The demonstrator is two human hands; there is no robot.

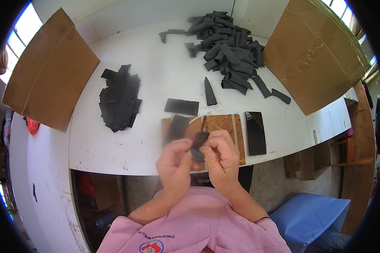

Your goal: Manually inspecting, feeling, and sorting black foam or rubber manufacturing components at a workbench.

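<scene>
Your left hand and right hand are pinching one small dark piece between thumbs and fingers, over the near part of the brown board. Two-sided grip, close to the body: probably steadying something soft and giving both thumbs purchase. A slim upright thing is showing just beyond the piece; its base is hidden, so contact is unclear. A dark rectangle is overlapping the board's far left part, and a flat dark strip is lying just beyond the board, both likely within easy reach. Left of the board and farther off, a flat dark stack is resting on the table; well beyond the board, to the right, a loose heap of dark tubes is spreading, apparently separated from the flat pieces by form. A black phone is lying just right of the board, its face showing no writing you can make out. On the near side of the board, your pink shirt is carrying printed characters above a round red-and-blue emblem.
</scene>
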